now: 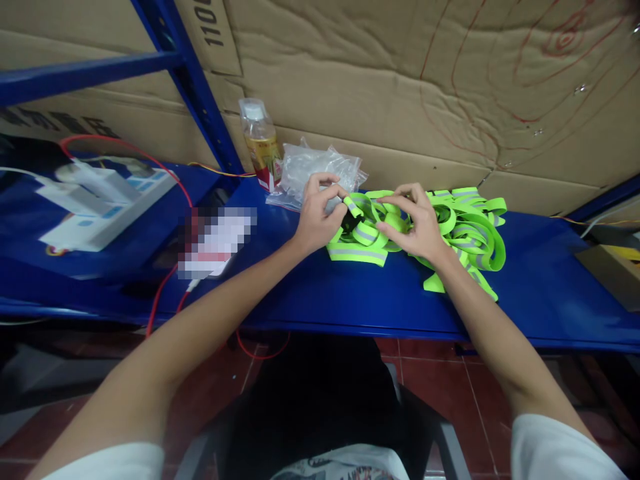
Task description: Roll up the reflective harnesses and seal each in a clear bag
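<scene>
Lime straps point(470, 235) (short of table's front edge point(350, 329))

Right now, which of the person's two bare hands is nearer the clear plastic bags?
The left hand, just in front of the bags; the right hand is farther off, among lime fabric straps.

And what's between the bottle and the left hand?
Clear plastic bags lie between the bottle and the left hand, in the head view.
</scene>
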The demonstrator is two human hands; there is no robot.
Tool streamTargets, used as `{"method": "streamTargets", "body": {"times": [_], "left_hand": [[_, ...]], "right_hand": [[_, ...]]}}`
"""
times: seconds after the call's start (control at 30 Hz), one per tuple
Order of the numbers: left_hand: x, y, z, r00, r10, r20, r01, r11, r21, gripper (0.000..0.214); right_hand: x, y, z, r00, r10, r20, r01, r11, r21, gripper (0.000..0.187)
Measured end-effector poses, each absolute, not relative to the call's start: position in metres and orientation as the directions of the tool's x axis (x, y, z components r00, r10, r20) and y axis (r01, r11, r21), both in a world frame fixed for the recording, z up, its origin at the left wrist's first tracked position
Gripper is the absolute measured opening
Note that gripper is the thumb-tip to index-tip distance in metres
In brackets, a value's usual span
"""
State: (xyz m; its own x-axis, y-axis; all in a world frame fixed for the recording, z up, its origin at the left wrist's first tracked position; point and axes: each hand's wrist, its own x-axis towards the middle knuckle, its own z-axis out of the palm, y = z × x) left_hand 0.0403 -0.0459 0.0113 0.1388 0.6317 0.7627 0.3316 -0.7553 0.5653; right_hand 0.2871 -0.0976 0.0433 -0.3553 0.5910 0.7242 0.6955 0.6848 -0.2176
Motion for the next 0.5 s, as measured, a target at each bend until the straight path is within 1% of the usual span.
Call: {"method": "streamTargets", "body": {"times": [0.07,0.13,0.2,0.23,0.27,0.37,0.47,0.5], "left_hand": [[0.040,-0.050,0.014,0.124,0.626,0.770,0.381,-0.747,0.545,0.015],[0.040,-0.055,0.019,0.127,0.621,0.773,0.377,-0.751,0.541,0.014],[0.041,-0.060,0.023,0.173,0.626,0.760,0.315,-0.766,0.560,0.012],[0.042,-0.062,0.025,0.215,0.634,0.743,0.271,-0.770,0.578,0.011],[0.044,-0.063,0.026,0.259,0.642,0.722,0.227,-0.767,0.600,0.013],[0.048,-0.065,0.024,0.339,0.673,0.658,0.146,-0.728,0.669,0.024],[0.051,-0.064,0.018,0.330,0.753,0.570,0.187,-0.644,0.742,0.045],[0.051,-0.063,0.016,0.322,0.781,0.535,0.214,-0.610,0.763,0.047]], "right_hand": [[0.282,-0.101,0.042,-0.457,0.569,0.684,0.596,0.767,-0.239,0.058],[0.276,-0.104,0.039,-0.496,0.615,0.613,0.568,0.764,-0.306,0.060],[0.271,-0.106,0.035,-0.484,0.686,0.543,0.584,0.715,-0.384,0.049],[0.270,-0.107,0.034,-0.465,0.718,0.519,0.590,0.688,-0.424,0.044],[0.268,-0.107,0.033,-0.440,0.741,0.508,0.589,0.665,-0.460,0.043],[0.267,-0.107,0.031,-0.288,0.772,0.567,0.569,0.614,-0.547,0.052],[0.265,-0.106,0.032,-0.167,0.779,0.605,0.511,0.593,-0.623,0.049],[0.265,-0.106,0.032,-0.154,0.787,0.598,0.478,0.589,-0.652,0.048]]}}
